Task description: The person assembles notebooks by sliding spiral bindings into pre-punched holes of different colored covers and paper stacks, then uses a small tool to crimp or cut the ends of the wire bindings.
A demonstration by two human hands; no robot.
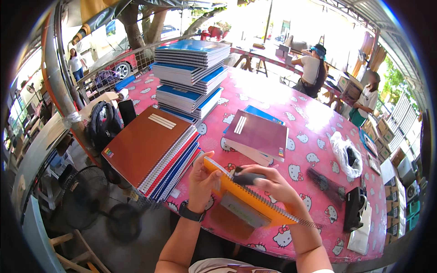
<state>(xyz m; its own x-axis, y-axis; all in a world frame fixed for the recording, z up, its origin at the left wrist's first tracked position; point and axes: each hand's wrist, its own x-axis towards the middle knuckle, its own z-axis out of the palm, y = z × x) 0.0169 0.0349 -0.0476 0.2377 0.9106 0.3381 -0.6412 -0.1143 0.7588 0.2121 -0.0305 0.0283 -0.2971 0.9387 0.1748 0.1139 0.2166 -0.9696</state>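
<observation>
An orange spiral notebook (252, 199) is tilted up over the near edge of the table, its coil running along the top edge. The coil's loose end (314, 224) sticks out past the lower right corner. My left hand (202, 179) pinches the notebook's upper left corner. A dark handheld tool (248, 178), its kind unclear, is in my closed right hand (275, 182), against or just above the coil. Beneath the notebook are a grey box-like thing (243, 210) and a flat brown piece (230, 222), both partly hidden.
Left of my hands stands a stack of spiral notebooks topped by a brown one (148, 145). Behind it rises a tall blue-covered stack (191, 68). A maroon notebook (259, 133) lies ahead. At right are loose black coils (324, 184), a white plastic bag (342, 157) and a black case (353, 209).
</observation>
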